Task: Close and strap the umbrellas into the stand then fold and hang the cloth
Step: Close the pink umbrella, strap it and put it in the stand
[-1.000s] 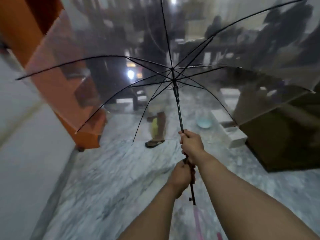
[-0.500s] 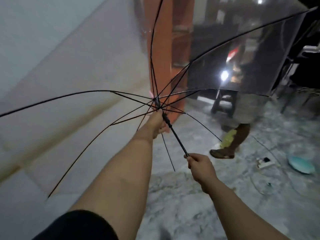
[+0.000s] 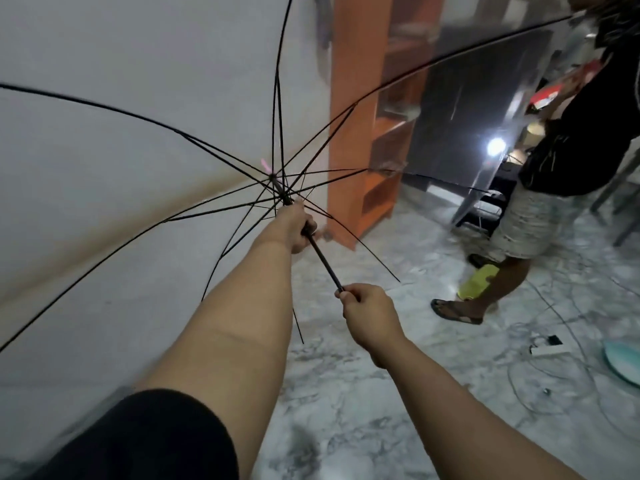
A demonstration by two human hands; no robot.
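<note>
Closing step: left hand (image 3: 297, 227) grips the open clear umbrella's (image 3: 145, 140) shaft up by the runner, right hand (image 3: 369, 315) wraps the handle end; next, pull runner down.

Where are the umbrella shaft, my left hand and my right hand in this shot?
umbrella shaft (image 3: 323, 259), head view, bare black rod between the hands.
left hand (image 3: 294, 230), head view, back of the hand gripping the shaft near the ribs.
right hand (image 3: 369, 311), head view, knuckles gripping the shaft's lower end.
</note>
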